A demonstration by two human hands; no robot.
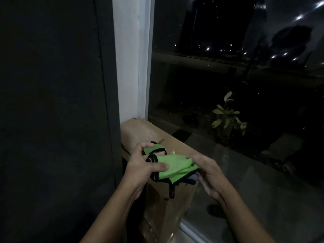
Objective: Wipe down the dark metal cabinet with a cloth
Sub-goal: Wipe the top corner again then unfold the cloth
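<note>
The dark metal cabinet (52, 111) fills the left half of the view, its tall flat side facing me. A bright green cloth (172, 165) with black edging and a grey underside is bunched between both hands, just right of the cabinet's lower edge. My left hand (145, 167) grips the cloth's left end, thumb pressed on top. My right hand (208, 174) pinches its right end from the side. A black strip of the edging dangles below the cloth.
A brown cardboard box (140, 132) stands right under the hands, against the cabinet. A white wall pillar (129, 58) rises behind it. A large dark window (228, 67) spans the right side, with a potted plant (226, 118) outside.
</note>
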